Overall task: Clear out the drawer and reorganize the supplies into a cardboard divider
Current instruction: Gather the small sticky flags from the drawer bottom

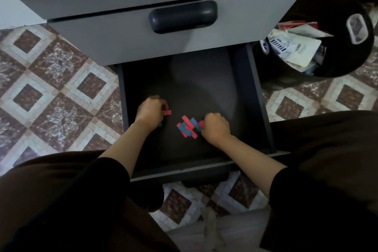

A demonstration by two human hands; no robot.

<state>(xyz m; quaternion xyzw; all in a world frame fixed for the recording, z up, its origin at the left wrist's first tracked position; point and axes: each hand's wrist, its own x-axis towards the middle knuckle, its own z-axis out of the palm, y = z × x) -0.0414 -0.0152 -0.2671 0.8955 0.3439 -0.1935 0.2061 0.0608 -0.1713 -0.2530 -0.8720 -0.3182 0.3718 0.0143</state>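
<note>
The lower drawer (pixel 260 98) is pulled open, and red and blue paper strips (pixel 188 129) lie in a small heap on its dark floor, near the front. The left hand (pixel 152 111) pinches a single red strip (pixel 167 112) just left of the heap. The right hand (pixel 216 128) is clenched at the heap's right edge and seems to grasp a strip there (the light is dim). A black bin (pixel 337 6) of packets (pixel 294 47) stands beside the drawer.

strip (pixel 167 112) pinched in left hand (pixel 152 111): red | loose strips (pixel 188 129) by right hand (pixel 216 128): red, blue | drawer (pixel 204 88) beneath: black | cabinet front (pixel 114 43): grey | floor (pixel 61 88): brown-white diamonds
</note>
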